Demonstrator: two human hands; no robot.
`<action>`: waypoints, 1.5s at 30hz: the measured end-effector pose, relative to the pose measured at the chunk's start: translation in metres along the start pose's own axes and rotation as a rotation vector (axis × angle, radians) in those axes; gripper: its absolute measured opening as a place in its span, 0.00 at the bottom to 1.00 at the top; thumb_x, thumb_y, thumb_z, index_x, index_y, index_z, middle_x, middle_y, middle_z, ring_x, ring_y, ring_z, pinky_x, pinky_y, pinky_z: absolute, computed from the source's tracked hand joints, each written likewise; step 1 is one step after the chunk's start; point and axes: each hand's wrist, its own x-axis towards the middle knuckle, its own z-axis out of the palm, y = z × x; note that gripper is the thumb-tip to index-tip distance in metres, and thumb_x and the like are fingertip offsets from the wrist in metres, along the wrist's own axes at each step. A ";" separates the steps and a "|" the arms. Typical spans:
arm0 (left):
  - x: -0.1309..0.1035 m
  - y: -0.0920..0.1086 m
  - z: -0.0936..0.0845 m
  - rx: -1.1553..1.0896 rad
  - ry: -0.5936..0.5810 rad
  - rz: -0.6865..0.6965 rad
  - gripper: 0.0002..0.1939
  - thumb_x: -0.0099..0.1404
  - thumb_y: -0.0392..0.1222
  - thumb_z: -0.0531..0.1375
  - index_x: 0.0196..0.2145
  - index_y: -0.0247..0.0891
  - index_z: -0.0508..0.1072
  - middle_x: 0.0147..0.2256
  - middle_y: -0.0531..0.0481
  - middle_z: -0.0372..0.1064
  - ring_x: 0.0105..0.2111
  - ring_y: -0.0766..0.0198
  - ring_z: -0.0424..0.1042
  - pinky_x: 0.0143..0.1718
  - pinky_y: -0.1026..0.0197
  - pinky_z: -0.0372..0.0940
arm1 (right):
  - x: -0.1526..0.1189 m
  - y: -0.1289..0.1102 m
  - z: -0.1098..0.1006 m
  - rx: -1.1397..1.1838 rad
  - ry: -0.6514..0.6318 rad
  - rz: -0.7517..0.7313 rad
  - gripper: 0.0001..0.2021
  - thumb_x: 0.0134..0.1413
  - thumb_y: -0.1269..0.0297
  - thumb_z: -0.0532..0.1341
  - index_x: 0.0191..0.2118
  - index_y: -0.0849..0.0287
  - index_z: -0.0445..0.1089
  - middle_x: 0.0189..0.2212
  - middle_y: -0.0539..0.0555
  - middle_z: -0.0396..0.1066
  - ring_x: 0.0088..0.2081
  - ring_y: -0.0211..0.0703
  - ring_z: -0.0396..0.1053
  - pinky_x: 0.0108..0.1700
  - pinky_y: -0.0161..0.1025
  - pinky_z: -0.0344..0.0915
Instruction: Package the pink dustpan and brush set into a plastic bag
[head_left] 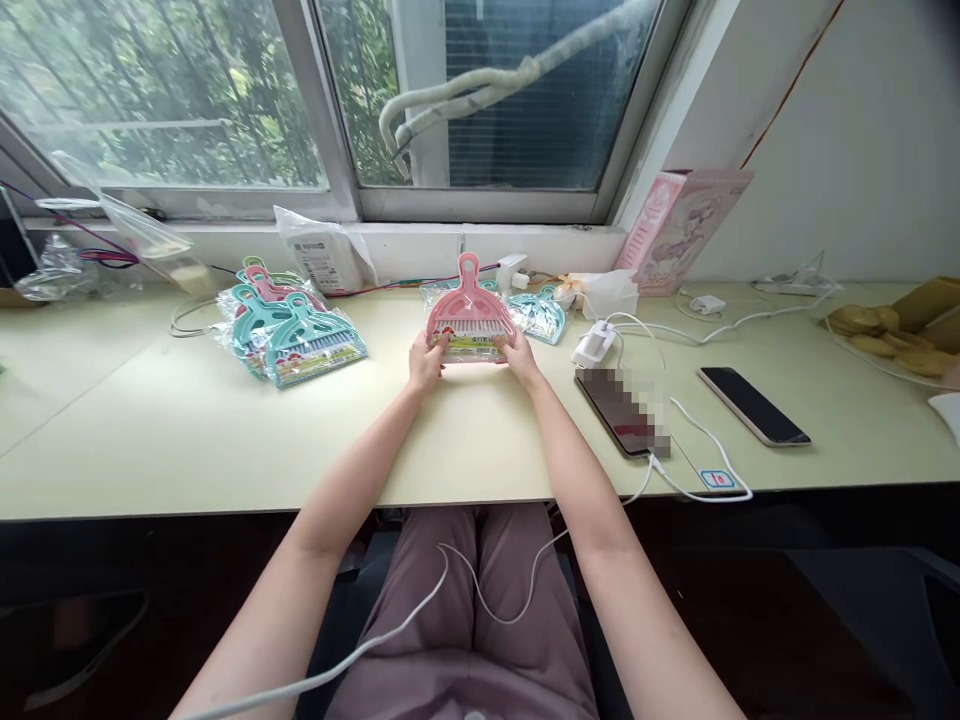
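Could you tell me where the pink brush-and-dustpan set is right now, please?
In the head view, the pink dustpan set lies mid-desk near the window sill, held between the left hand and right hand.

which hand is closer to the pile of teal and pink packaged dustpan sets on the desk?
Left. The left hand grips the left edge of the pink bagged brush-and-dustpan set, nearer the pile of teal and pink packaged dustpan sets. The right hand grips its right edge, farther away.

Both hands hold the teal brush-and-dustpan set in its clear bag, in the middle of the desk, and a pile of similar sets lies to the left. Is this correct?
Not quite. In the head view the packaged brush-and-dustpan set held between the left hand and the right hand is pink, not teal. The pile of sets does lie to the left.
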 end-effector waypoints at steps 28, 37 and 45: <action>-0.013 0.008 -0.227 1.062 0.475 0.290 0.32 0.66 0.42 0.48 0.67 0.37 0.47 0.68 0.36 0.43 0.69 0.52 0.32 0.64 0.36 0.34 | -0.045 -0.046 0.051 0.107 -0.493 0.098 0.25 0.59 0.43 0.55 0.54 0.53 0.66 0.49 0.58 0.73 0.52 0.47 0.68 0.59 0.49 0.58; 0.075 -0.040 -0.245 1.205 0.140 0.407 0.26 0.65 0.49 0.43 0.59 0.52 0.64 0.63 0.50 0.59 0.69 0.61 0.41 0.66 0.46 0.36 | -0.032 -0.027 0.058 -0.067 -0.258 -0.044 0.23 0.59 0.41 0.51 0.43 0.53 0.73 0.41 0.55 0.76 0.46 0.47 0.72 0.52 0.46 0.64; 0.093 -0.029 -0.229 1.250 0.167 0.394 0.23 0.67 0.51 0.43 0.57 0.53 0.62 0.63 0.53 0.58 0.68 0.63 0.44 0.66 0.47 0.36 | -0.023 -0.025 0.039 -0.123 -0.039 -0.049 0.24 0.63 0.46 0.47 0.39 0.55 0.75 0.36 0.55 0.77 0.38 0.45 0.73 0.47 0.45 0.67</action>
